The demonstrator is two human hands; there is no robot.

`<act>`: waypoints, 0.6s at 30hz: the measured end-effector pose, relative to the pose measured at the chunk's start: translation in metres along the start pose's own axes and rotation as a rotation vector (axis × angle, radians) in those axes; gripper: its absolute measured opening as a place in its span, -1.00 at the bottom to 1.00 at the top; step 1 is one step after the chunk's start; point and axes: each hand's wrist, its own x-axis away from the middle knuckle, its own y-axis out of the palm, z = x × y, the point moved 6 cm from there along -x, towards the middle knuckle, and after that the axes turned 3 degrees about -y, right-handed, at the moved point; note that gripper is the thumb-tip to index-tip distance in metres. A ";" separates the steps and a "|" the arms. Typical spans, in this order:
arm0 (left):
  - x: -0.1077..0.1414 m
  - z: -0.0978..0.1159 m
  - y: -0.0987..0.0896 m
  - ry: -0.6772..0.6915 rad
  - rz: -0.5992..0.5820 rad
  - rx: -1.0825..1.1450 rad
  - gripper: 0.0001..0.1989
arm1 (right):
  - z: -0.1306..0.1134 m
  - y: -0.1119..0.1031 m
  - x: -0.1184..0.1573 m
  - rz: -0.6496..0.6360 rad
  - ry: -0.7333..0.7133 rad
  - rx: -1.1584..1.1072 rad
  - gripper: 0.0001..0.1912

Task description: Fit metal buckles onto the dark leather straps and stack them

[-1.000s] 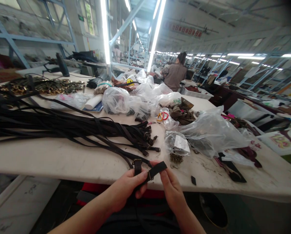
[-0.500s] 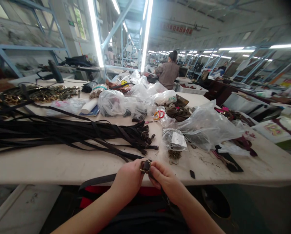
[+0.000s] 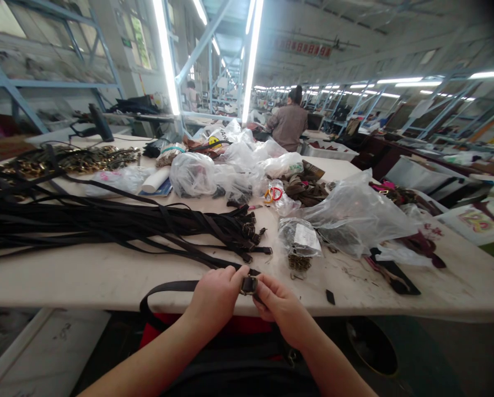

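Just above the table's front edge, a dark strap runs through a small metal buckle. My left hand is closed on the strap at the buckle's left side. On the right side, my right hand pinches the strap between thumb and fingers. A loop of the strap hangs down left of my left wrist, over the table edge. Below my right hand another bit of metal hardware dangles. A thick bundle of black straps, with buckles at its right end, lies on the table beyond my hands.
Clear plastic bags are heaped across the table. A bag of small metal parts lies ahead of my right hand. Scissors with red and yellow handles rest among the bags. Brass hardware is piled at back left. A person stands farther off.
My left fingers have shifted up along the buckle, and the strap now lies flatter through its frame. The view has moved slightly. Both hands keep hold of the strap.
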 end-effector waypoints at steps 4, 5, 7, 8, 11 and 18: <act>0.000 0.000 0.003 0.012 -0.040 0.037 -0.64 | -0.011 -0.009 -0.002 0.097 -0.167 0.304 -0.64; 0.000 0.000 0.005 0.013 -0.049 0.047 -0.66 | -0.012 -0.009 -0.003 0.118 -0.178 0.299 -0.64; 0.000 0.001 0.010 0.017 -0.077 0.071 -0.70 | -0.011 -0.008 -0.006 0.116 -0.177 0.230 -0.63; 0.001 0.001 0.013 0.015 -0.096 0.089 -0.72 | -0.012 -0.006 -0.007 0.092 -0.184 0.213 -0.62; 0.004 0.002 0.010 0.020 -0.118 0.179 -0.74 | -0.015 -0.004 -0.008 0.020 -0.185 0.244 -0.66; 0.007 -0.010 -0.022 -0.240 -0.161 1.010 -0.77 | -0.025 -0.013 0.002 0.000 -0.238 0.232 -0.82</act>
